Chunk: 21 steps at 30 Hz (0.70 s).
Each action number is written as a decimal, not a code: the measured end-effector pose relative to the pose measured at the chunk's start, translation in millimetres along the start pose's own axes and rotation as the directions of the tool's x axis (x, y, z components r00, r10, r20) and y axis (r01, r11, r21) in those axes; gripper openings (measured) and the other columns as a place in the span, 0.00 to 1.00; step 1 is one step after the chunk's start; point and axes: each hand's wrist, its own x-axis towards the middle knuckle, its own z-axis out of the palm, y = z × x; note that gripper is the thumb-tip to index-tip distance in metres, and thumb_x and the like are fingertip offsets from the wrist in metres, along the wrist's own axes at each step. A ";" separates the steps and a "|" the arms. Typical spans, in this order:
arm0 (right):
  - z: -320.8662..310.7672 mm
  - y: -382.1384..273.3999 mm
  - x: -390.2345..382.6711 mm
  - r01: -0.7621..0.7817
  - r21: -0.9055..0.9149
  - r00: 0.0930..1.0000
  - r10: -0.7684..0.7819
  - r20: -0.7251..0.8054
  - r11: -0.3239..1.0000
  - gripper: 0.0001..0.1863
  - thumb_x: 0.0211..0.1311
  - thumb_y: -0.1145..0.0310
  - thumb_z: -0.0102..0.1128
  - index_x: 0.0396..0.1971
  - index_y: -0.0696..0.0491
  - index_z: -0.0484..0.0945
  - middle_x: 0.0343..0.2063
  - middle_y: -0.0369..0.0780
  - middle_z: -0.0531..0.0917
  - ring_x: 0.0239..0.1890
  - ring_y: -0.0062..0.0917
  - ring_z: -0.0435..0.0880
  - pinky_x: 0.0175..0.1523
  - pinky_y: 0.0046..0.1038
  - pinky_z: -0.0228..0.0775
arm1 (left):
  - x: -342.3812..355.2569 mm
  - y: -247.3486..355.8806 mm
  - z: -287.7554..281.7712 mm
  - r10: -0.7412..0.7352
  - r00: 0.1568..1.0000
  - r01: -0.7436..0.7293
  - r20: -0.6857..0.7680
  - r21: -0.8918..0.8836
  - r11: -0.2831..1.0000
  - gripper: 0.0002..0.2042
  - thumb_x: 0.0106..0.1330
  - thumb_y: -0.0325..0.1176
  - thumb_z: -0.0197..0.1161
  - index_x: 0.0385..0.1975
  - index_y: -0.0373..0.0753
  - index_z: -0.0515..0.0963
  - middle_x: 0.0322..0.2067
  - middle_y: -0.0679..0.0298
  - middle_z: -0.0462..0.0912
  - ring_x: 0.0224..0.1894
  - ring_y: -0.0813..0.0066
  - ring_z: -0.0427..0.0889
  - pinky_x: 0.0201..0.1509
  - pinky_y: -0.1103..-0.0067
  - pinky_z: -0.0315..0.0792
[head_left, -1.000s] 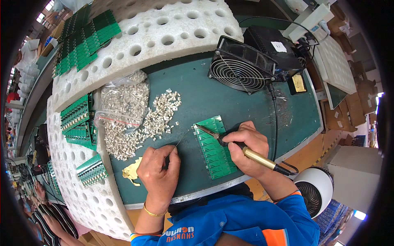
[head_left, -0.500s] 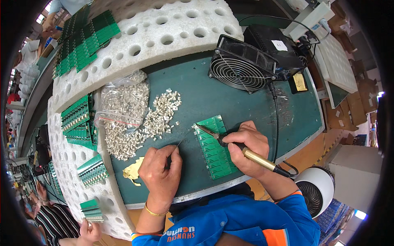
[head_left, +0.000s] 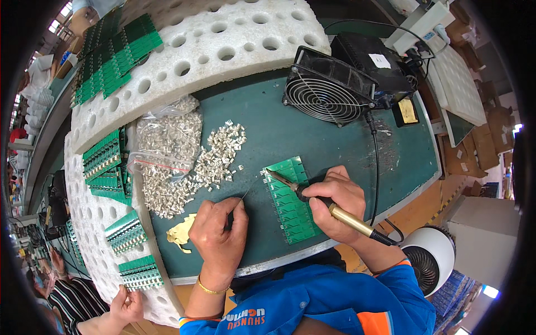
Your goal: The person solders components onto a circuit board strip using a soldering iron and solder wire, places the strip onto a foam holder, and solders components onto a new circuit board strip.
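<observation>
My right hand (head_left: 339, 202) is closed round a soldering iron (head_left: 352, 219) with a gold-coloured handle. The iron's tip touches, or hovers just over, the upper left edge of a green circuit board (head_left: 298, 215), where a row of small pins lines the side. To the left of that board, my left hand (head_left: 219, 230) pinches a thin solder wire (head_left: 245, 194); its short end points toward the board. Beyond my left hand lies a heap of small white connectors (head_left: 223, 151), some in a clear plastic bag (head_left: 170, 137).
White foam sheets (head_left: 223, 33) with round holes border the table, carrying several green boards (head_left: 125, 230). A co-worker's hand (head_left: 127, 304) touches a board at lower left. A black fan (head_left: 326, 89), a black box (head_left: 368, 61) and a yellow sponge (head_left: 408, 111) stand far right. Crumpled yellow paper (head_left: 181, 233) lies near my left wrist.
The co-worker's hand has moved slightly right, and the board at its fingers now lies further right and higher on the foam. My hands and the iron have hardly moved.
</observation>
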 end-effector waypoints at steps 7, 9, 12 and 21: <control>2.4 2.5 -6.1 0.054 -0.019 0.999 -0.054 0.002 0.998 0.08 0.49 0.76 0.63 0.32 0.55 0.79 0.18 0.37 0.79 0.18 0.27 0.75 0.37 0.31 0.65 | -0.6 0.0 -0.1 -0.009 1.000 0.009 -0.002 0.000 1.000 0.05 0.52 0.19 0.68 0.27 0.35 0.82 0.17 0.66 0.67 0.18 0.80 0.64 0.21 0.80 0.56; 1.6 2.5 -6.6 0.080 -0.025 0.997 -0.080 0.011 0.996 0.08 0.51 0.75 0.62 0.33 0.57 0.79 0.18 0.38 0.78 0.17 0.28 0.73 0.37 0.33 0.65 | 0.4 0.3 -0.4 -0.011 1.000 0.011 -0.001 -0.005 1.000 0.05 0.52 0.19 0.68 0.27 0.35 0.82 0.17 0.66 0.67 0.18 0.80 0.64 0.21 0.81 0.56; 1.7 2.6 -7.1 0.092 -0.029 0.996 -0.091 0.020 0.995 0.08 0.52 0.74 0.62 0.34 0.57 0.79 0.18 0.37 0.78 0.17 0.27 0.73 0.37 0.32 0.66 | 1.9 -0.7 -1.0 0.034 0.999 -0.034 0.010 0.028 0.999 0.07 0.50 0.17 0.68 0.28 0.36 0.82 0.18 0.65 0.72 0.17 0.78 0.68 0.19 0.81 0.60; 2.7 1.5 -6.8 0.132 -0.050 0.991 -0.131 0.021 0.990 0.08 0.54 0.71 0.63 0.34 0.57 0.79 0.17 0.37 0.78 0.16 0.27 0.72 0.35 0.32 0.65 | -0.6 -1.4 1.1 -0.019 1.000 0.019 0.006 -0.015 1.000 0.05 0.52 0.19 0.68 0.27 0.35 0.82 0.17 0.67 0.67 0.18 0.81 0.64 0.21 0.81 0.55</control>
